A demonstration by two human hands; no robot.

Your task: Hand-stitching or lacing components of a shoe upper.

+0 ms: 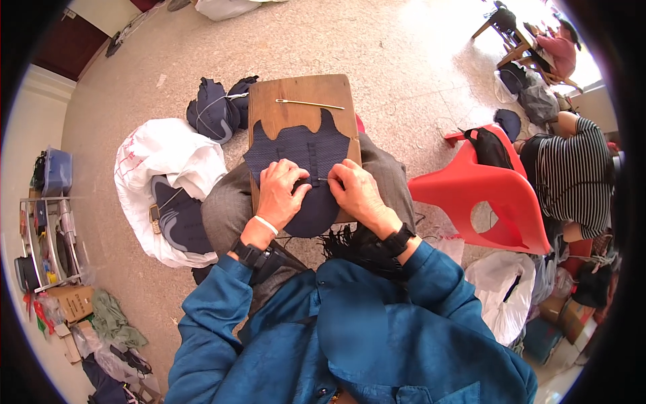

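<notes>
Frame centre: I judge strip-working under way, left hand [281, 192] pinching dark cloth [286, 145], right hand [356, 191] a thin pale sliver [323, 179]; next calls for steady tension

Fingers [288, 170] on dark fabric [289, 145]; 1 rod [309, 104] beyond.

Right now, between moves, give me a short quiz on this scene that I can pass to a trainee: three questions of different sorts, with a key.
1. True or false: the slim gold-coloured tool lies on the wooden board, beyond both hands.
2. What do the left hand and right hand both work at?
A) the white bag
B) the dark blue fabric piece
C) the blue plastic box
3. On which side of the person does the red plastic chair stand?

Key: 1. True. 2. B. 3. The right side.
</notes>
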